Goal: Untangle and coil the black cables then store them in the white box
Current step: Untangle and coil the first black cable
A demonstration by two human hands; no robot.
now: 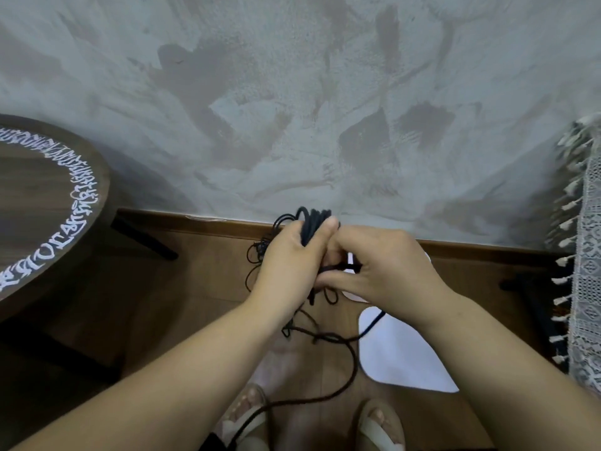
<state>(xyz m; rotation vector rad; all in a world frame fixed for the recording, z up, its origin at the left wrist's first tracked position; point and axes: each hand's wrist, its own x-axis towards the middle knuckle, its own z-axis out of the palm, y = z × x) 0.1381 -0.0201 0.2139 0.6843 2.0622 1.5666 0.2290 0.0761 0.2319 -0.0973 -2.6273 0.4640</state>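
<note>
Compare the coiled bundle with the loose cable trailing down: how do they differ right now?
The coiled bundle is wound in tight loops and gripped high in the left hand. The loose cable is one slack strand, pinched by the right hand and dropping across the white box toward the floor. Both are black.

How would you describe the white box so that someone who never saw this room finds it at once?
Look at the wooden floor below the grey wall. The white box lies there, under the right hand and just ahead of the sandalled feet. Unlike the fringed lace cloth to its right, it is plain, smooth and round-cornered.
</note>
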